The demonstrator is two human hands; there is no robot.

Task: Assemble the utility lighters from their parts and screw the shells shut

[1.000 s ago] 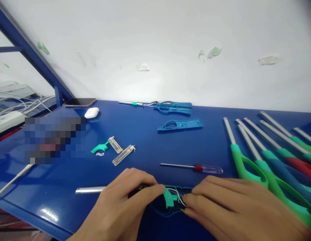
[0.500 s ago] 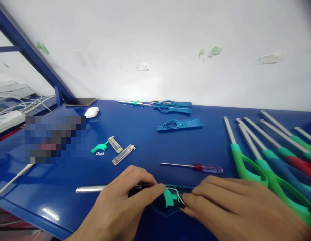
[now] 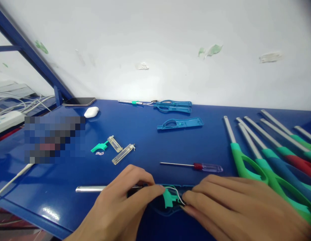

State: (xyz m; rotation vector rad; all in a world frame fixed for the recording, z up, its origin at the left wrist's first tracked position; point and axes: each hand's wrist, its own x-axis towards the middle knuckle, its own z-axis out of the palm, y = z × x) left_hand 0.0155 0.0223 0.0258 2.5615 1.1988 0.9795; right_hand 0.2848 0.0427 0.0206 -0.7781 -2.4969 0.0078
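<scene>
An opened long-nosed lighter lies at the front of the table, its metal tube (image 3: 88, 189) pointing left and its blue casing half (image 3: 162, 211) between my hands. My left hand (image 3: 122, 201) is closed around the neck of the casing, the thumb touching the turquoise trigger (image 3: 168, 198). A white wire (image 3: 179, 194) curves past that trigger toward the right. My right hand (image 3: 228, 204) is closed over the right end of the casing, its fingertips at the wire's end. What lies under the right fingers is hidden.
A screwdriver (image 3: 205, 167) lies behind the hands. Assembled lighters (image 3: 248, 167) fill the right side. Clear fuel tanks (image 3: 123, 154) and a loose trigger (image 3: 100, 146) are left of centre. Another casing half (image 3: 181, 124) lies farther back, near a phone (image 3: 79, 101) and a white earbud case (image 3: 91, 112).
The turquoise trigger has tilted very slightly in the casing. Both hands keep almost the same place and grip.
</scene>
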